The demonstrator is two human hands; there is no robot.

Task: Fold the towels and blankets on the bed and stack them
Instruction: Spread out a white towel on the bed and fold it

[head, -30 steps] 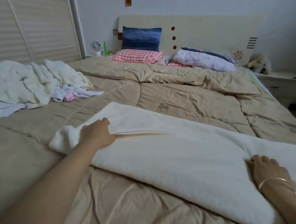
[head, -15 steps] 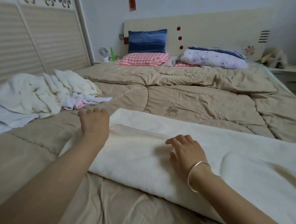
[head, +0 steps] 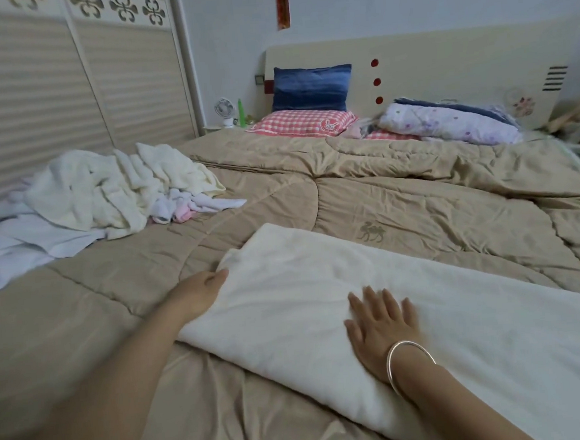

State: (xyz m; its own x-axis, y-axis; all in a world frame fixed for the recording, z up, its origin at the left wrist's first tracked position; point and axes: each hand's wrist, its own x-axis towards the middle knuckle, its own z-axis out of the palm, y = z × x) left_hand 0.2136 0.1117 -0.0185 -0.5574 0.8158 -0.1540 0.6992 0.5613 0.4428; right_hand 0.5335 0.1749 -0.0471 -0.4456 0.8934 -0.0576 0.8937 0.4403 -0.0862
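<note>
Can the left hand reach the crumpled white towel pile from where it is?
Probably yes, with a lean: only bare quilt lies between the left hand, at the end of the cream blanket, and the towel pile further up the bed.

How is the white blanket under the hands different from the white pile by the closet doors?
The cream blanket lies folded into a long, smooth strip; the white pile is crumpled and bunched. The right hand lies flat on the cream blanket and the left hand holds its end; no hand touches the white pile. Both are pale, soft cloth on the tan quilt.
</note>
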